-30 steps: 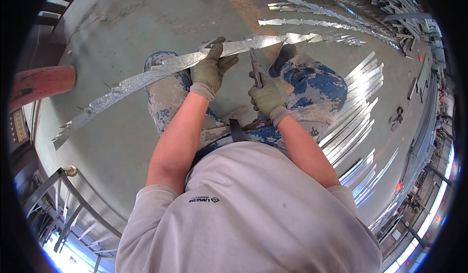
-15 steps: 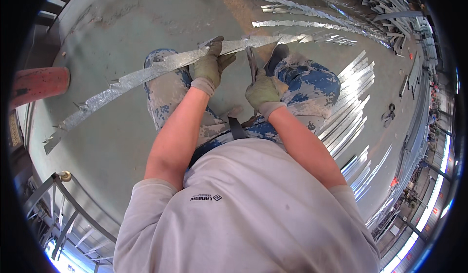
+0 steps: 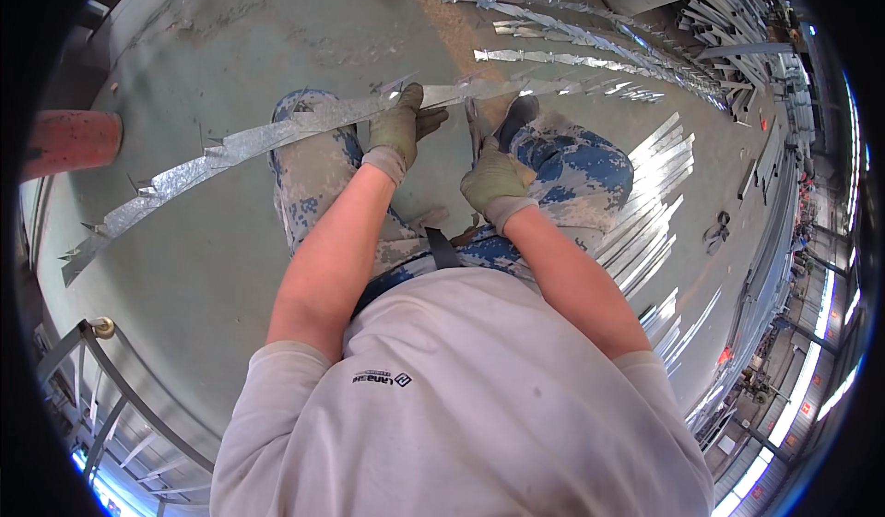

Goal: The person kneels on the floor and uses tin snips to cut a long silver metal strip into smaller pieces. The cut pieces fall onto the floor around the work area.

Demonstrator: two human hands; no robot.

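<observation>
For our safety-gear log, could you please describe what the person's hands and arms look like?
The left hand and right hand wear olive-green gloves with paler, greyish cuffs. The forearms are bare below short, light grey sleeves.

A narrow gap opens between the left hand and right hand, closed off ahead by the raised, barbed metal strip and the upright tool. Flat strips obstruct the right; leftward, floor gives passage between barbed strip and railing.
</observation>
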